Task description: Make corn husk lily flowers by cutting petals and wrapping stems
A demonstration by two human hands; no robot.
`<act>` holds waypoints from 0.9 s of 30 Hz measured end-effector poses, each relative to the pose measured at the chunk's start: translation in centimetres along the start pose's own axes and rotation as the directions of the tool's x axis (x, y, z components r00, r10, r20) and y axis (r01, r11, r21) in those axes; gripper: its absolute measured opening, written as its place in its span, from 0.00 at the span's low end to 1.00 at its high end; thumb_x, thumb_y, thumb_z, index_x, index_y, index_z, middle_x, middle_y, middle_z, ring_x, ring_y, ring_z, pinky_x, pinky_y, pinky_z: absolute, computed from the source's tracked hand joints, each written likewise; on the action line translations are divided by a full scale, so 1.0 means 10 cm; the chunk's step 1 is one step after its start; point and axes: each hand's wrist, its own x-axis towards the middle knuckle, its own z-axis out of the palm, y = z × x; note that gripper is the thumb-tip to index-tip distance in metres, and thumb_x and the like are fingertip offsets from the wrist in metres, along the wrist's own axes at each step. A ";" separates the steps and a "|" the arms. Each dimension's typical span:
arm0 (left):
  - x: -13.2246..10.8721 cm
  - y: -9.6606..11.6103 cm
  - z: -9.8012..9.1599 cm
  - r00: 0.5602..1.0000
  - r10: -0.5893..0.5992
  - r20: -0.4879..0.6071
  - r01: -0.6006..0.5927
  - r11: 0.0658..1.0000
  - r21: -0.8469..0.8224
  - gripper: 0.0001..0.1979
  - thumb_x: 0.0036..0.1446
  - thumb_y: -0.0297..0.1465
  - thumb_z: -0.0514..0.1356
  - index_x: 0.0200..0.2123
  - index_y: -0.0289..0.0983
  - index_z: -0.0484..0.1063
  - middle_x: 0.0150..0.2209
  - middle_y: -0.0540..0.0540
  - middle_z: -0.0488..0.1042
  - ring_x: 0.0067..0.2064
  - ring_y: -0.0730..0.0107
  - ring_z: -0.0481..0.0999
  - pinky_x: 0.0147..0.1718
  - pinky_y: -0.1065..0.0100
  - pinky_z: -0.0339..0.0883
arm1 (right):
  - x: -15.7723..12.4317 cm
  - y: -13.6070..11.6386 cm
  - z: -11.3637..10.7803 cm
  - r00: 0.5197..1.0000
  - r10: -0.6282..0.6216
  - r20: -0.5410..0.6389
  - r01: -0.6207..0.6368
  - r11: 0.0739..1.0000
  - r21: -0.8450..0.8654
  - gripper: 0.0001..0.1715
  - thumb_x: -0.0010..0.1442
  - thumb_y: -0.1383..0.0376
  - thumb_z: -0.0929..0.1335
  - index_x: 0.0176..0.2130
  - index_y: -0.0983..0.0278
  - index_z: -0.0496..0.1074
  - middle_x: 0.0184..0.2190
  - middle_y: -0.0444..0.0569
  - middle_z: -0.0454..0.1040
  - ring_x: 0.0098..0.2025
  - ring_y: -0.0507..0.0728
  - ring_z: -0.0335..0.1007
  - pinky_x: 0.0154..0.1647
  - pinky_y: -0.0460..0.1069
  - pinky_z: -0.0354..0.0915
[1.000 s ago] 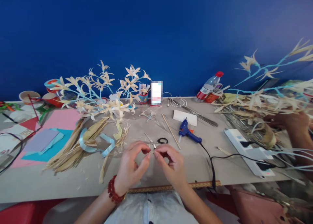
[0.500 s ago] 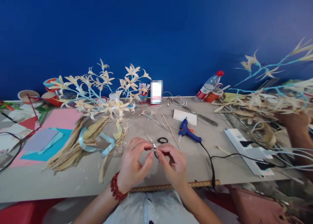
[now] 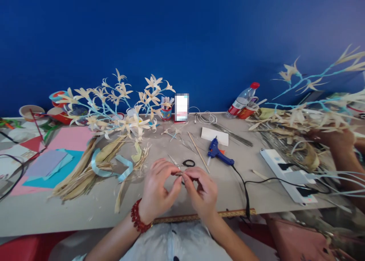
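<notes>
- One thin, brownish strip (image 3: 179,174) lay between the wearer's fingertips, left of the glue gun (image 3: 218,153) and nearer the wearer.
- The right hand (image 3: 201,189) pinched the strip between thumb and forefinger, presumably because so slight a piece left room only for the tips.
- The left hand (image 3: 159,189) curved in from the far side, fingertips at the strip's other end, perhaps to steady it; whether it gripped could not be told.
- One pair of scissors (image 3: 177,165) lay left of the glue gun, just past the fingers, likely for easy reach; the hands hid part of a handle.
- One pale stick (image 3: 199,152) lay just left of the glue gun.
- One white card (image 3: 209,134) lay just beyond the glue gun, possibly to catch drips.
- One phone (image 3: 181,107) stood beyond the glue gun, to its left, apparently propped for viewing; its screen was blurred.
- Pale flowers (image 3: 137,126) stood well left of the glue gun.
- A co-worker's hand (image 3: 339,139) was far right of the glue gun, fingers obscured, grip unknown, forearm cut off by the frame.
</notes>
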 end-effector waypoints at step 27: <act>0.03 0.02 0.04 0.997 0.056 -0.052 -0.055 0.998 0.016 0.07 0.55 0.24 0.56 0.36 0.38 0.69 0.34 0.47 0.75 0.39 0.65 0.73 0.53 0.54 0.61 | 0.02 0.03 -0.04 0.998 -0.034 -0.058 0.037 0.998 0.045 0.10 0.58 0.75 0.67 0.37 0.61 0.72 0.32 0.48 0.74 0.34 0.55 0.71 0.32 0.48 0.68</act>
